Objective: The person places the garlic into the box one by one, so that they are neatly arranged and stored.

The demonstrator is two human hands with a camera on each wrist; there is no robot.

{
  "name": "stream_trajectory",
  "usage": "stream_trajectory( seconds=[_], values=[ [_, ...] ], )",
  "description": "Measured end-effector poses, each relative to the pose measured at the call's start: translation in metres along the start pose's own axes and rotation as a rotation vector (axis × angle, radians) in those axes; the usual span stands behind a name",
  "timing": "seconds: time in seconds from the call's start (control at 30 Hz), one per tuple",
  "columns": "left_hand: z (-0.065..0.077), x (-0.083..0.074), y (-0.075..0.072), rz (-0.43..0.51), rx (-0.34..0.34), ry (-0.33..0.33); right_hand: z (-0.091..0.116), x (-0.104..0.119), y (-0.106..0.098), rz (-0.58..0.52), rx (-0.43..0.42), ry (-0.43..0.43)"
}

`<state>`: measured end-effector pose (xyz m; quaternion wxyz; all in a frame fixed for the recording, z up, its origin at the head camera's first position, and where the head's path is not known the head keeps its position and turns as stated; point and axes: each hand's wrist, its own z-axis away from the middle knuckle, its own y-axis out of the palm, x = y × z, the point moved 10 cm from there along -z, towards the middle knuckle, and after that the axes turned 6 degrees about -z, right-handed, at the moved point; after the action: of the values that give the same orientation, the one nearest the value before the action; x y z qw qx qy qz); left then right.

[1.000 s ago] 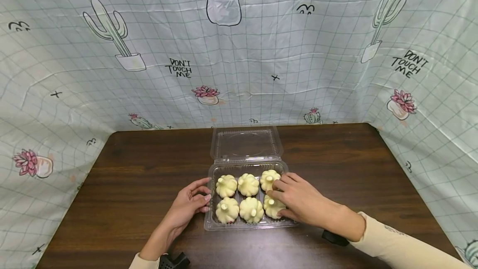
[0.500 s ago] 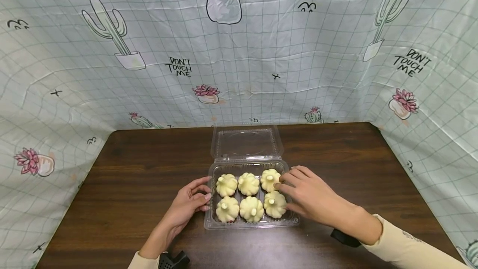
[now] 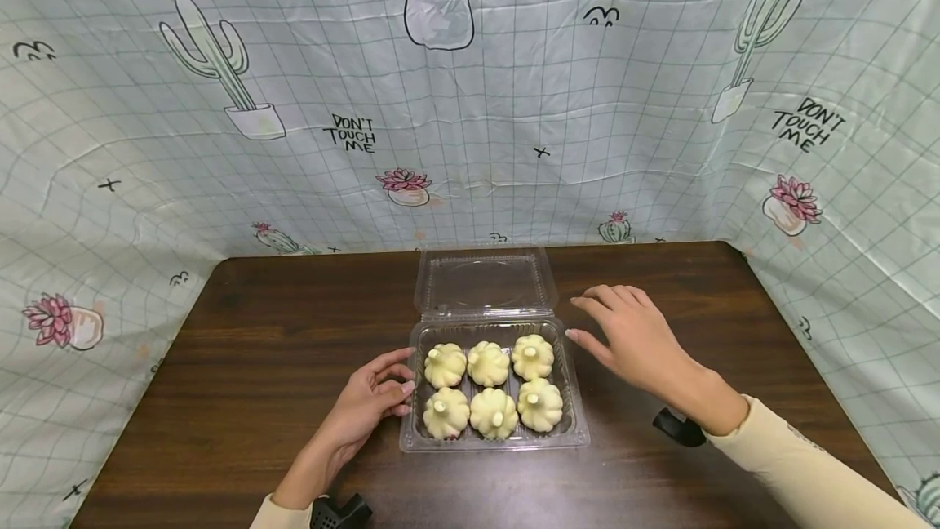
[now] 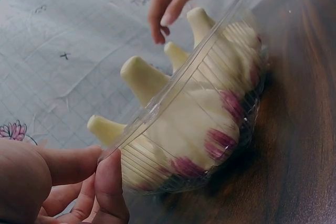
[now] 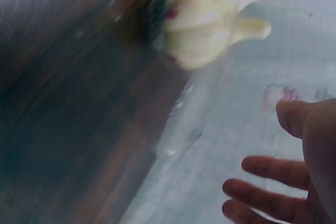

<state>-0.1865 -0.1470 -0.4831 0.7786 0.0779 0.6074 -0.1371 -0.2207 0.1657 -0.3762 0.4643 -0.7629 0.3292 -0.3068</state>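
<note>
A clear plastic clamshell container (image 3: 507,446) lies on the table with its lid (image 3: 485,282) folded back. Several pale garlic bulbs (image 3: 488,363) sit inside in two rows, stems up; purple patches show low on one garlic bulb (image 4: 184,114) in the left wrist view. At the container's left edge, my left hand (image 3: 361,408) pinches the rim between thumb and finger, as the left wrist view shows close up. My right hand (image 3: 633,337) is in the air beyond the container's right side, fingers spread and holding nothing. The right wrist view is blurred.
A dark brown wooden table (image 3: 279,325) bears the container. Behind and on both sides hangs a white gridded cloth (image 3: 499,104) printed with cacti and lettering. Each wrist wears a small black device (image 3: 341,513).
My right hand has left the front right garlic bulb and moved right and toward the back, its fingers spreading. My left hand stays at the container's edge.
</note>
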Motion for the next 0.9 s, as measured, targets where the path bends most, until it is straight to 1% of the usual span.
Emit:
stream_trajectory(
  seconds=[0.07,0.13,0.27,0.4,0.53,0.9],
  values=[
    [0.0,0.0,0.0,-0.002,0.0,0.001,-0.003,-0.013,0.005,-0.008,0.016,0.074],
    [-0.001,0.0,0.0,-0.004,0.0,-0.001,-0.006,-0.025,0.011,-0.014,0.028,0.128],
    [-0.001,0.0,0.0,-0.005,-0.003,-0.001,-0.01,-0.04,0.021,-0.031,0.041,0.191],
    [-0.001,0.001,0.0,-0.003,-0.004,-0.003,-0.015,-0.051,0.034,-0.043,0.067,0.226],
    [0.0,0.002,0.0,0.004,-0.001,-0.01,-0.019,-0.057,0.047,-0.052,0.1,0.249],
    [-0.002,0.001,-0.001,0.006,-0.014,-0.004,-0.031,-0.059,0.065,-0.088,0.149,0.273]
  ],
)
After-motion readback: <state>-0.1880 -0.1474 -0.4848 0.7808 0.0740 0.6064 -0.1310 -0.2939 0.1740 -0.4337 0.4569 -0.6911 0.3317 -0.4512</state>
